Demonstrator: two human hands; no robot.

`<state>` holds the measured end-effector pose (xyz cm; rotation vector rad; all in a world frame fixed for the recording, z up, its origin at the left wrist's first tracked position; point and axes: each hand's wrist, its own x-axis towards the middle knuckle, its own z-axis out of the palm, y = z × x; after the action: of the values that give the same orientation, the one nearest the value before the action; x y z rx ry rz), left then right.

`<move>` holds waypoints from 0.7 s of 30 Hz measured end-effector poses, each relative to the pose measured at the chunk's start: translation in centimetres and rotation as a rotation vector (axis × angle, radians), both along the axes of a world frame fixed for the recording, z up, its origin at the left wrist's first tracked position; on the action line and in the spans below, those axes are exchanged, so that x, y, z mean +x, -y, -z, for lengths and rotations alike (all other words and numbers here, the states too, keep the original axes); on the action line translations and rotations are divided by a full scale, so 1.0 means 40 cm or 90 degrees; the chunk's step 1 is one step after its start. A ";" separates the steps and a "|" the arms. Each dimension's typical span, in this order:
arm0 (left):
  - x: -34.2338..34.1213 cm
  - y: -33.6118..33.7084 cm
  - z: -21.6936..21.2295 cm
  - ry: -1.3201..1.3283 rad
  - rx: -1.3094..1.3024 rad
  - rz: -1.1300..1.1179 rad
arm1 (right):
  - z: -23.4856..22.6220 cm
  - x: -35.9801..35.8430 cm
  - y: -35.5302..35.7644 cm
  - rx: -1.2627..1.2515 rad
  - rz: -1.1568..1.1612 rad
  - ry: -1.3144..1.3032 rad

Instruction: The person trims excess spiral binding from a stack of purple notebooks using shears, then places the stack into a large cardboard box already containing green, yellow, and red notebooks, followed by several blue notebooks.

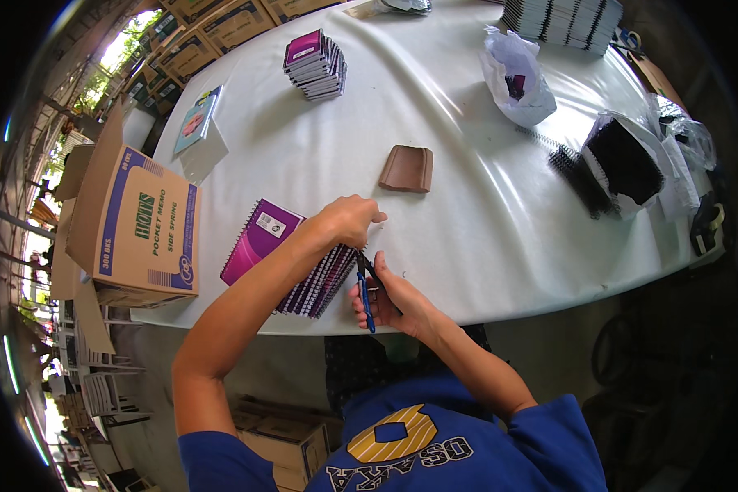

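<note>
My right hand (pixel 395 297) grips a pair of pliers (pixel 364 289) with blue handles, their dark jaws pointing up at the far end of a row of spiral notebooks (pixel 324 279). My left arm reaches across these notebooks. The fingers of my left hand (pixel 353 220) are curled down at that same end, close to the plier jaws; what they hold is hidden. Beside the row, partly under my left forearm, lies a purple-covered spiral notebook (pixel 258 238). Small dark bits lie on the white-covered table (pixel 484 238) near my hands.
A brown curved piece (pixel 407 169) lies ahead. An open cardboard box (pixel 148 221) stands at left, near a picture-covered booklet (pixel 198 123). Farther off are a notebook stack (pixel 315 66), a white bag (pixel 517 78) and bound stacks (pixel 562 20). Black coils (pixel 582 176) spill at right.
</note>
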<state>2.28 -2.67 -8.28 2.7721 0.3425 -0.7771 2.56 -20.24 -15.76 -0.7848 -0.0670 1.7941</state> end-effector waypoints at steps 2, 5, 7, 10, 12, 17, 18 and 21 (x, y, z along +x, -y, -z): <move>-0.005 -0.001 0.008 0.013 0.010 -0.002 | -0.004 -0.001 0.001 -0.002 -0.008 -0.007; -0.004 0.006 0.015 0.004 0.023 -0.015 | -0.012 -0.008 0.005 -0.011 -0.025 -0.014; 0.002 0.015 0.012 -0.001 0.044 -0.002 | -0.020 -0.012 -0.006 -0.018 0.024 -0.009; -0.001 0.027 0.022 0.000 0.089 0.016 | -0.009 -0.005 -0.013 -0.015 0.009 -0.091; -0.004 0.028 0.027 0.004 0.112 0.021 | -0.019 -0.008 -0.007 -0.033 0.013 -0.079; -0.005 0.033 0.022 -0.002 0.089 0.039 | -0.019 -0.012 0.002 -0.045 0.017 -0.062; -0.003 0.036 0.017 -0.003 0.090 0.038 | -0.014 -0.010 0.001 -0.051 0.020 -0.058; -0.001 0.044 0.007 -0.020 0.097 0.043 | -0.013 -0.011 0.017 -0.044 0.001 -0.053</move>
<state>2.25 -4.42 -8.56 2.9297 0.3292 -0.8435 2.11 -20.93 -15.24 -0.7571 0.0505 1.8341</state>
